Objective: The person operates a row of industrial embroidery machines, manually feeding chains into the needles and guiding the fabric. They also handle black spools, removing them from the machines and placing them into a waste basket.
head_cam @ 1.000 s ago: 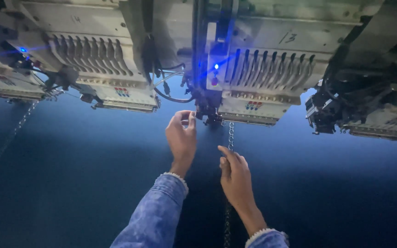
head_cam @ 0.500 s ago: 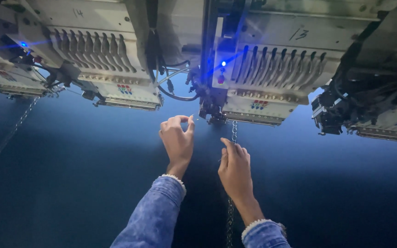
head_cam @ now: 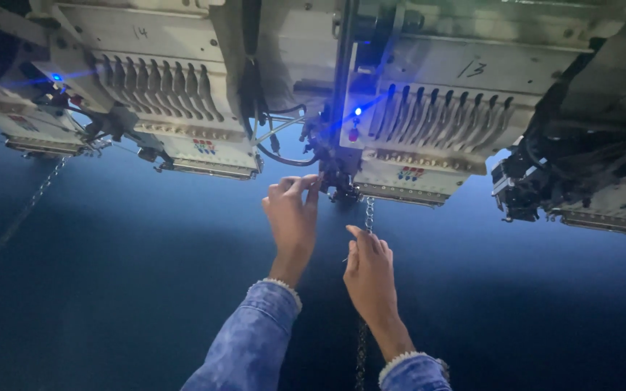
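My left hand [head_cam: 293, 217] reaches up to the needle area [head_cam: 342, 190] of the middle embroidery head [head_cam: 418, 127], thumb and forefinger pinched together just left of the needles. I cannot see whether a thread is between them. My right hand [head_cam: 369, 271] hovers lower, over the stitched pale line [head_cam: 369, 213] on the dark blue cloth [head_cam: 132, 289]. Its fingers are closed and a thin pale sliver [head_cam: 344, 258] sticks out at its left. Both sleeves are blue denim.
Another embroidery head [head_cam: 175, 94] hangs at the left and a dark, cable-covered one [head_cam: 581, 174] at the right. A small blue lamp [head_cam: 357, 111] glows on the middle head. A second stitched line [head_cam: 16, 224] runs across the cloth at far left.
My left fingertips have shifted slightly right, closer to the needles. My right hand has risen a little along the stitched line.
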